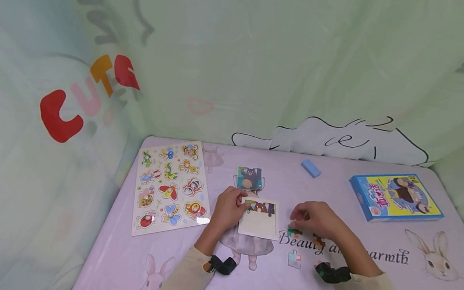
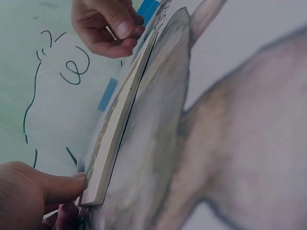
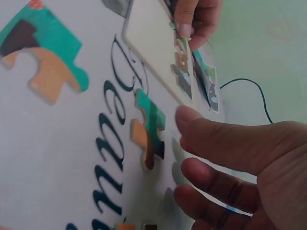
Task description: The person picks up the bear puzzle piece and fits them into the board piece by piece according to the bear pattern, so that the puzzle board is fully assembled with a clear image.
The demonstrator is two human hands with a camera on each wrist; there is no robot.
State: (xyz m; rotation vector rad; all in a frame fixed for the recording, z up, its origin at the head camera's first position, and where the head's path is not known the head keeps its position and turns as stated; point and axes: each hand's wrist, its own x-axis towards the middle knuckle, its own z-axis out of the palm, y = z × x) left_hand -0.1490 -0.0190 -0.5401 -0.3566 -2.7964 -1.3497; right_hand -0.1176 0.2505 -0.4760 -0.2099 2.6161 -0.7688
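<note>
A pale puzzle board (image 1: 256, 225) lies in front of me, its top row filled with joined jigsaw pieces (image 1: 262, 207) showing a brown bear. My left hand (image 1: 228, 209) pinches the board's upper left corner, the thumb on top and the fingers at the underside. To the right of the board, my right hand (image 1: 318, 219) hovers with loosely bent fingers and nothing visible between them. Close to its fingertips lies a green and orange jigsaw piece (image 3: 152, 122). Nearer to me is another loose jigsaw piece (image 1: 294, 259); more pieces sit partly hidden beneath the right arm.
A bear picture card (image 1: 249, 179) lies behind the board. To the left is a pegged insect puzzle board (image 1: 170, 185). A blue block (image 1: 311, 168) lies toward the back, and a blue and yellow box (image 1: 397, 197) at the right. Curtains (image 1: 239, 62) enclose the table.
</note>
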